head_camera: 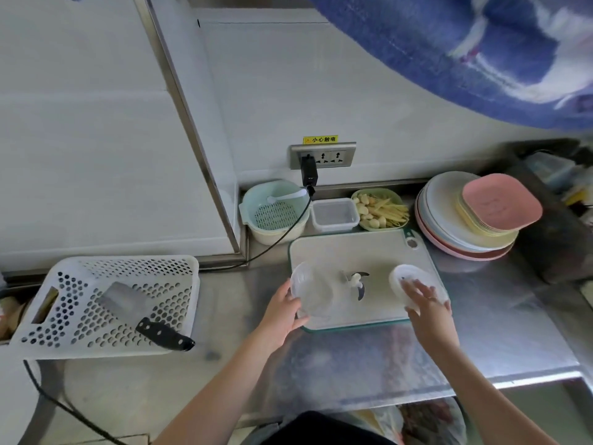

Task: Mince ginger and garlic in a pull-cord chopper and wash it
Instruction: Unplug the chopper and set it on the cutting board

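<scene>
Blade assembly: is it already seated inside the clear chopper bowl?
No. The blade assembly lies bare on the cutting board, between the chopper bowl held by the left hand and the lid.

Legible text, one item: a yellow warning sticker (pixel 320 139) was fixed to the white wall directly above the metal socket plate (pixel 323 155). It bore black Chinese characters reading 小心触电, preceded by a small warning symbol at its left end. Markings on the black adapter (pixel 309 171) plugged into that plate were too small to read. No other lettering, brand or number was readable.
</scene>
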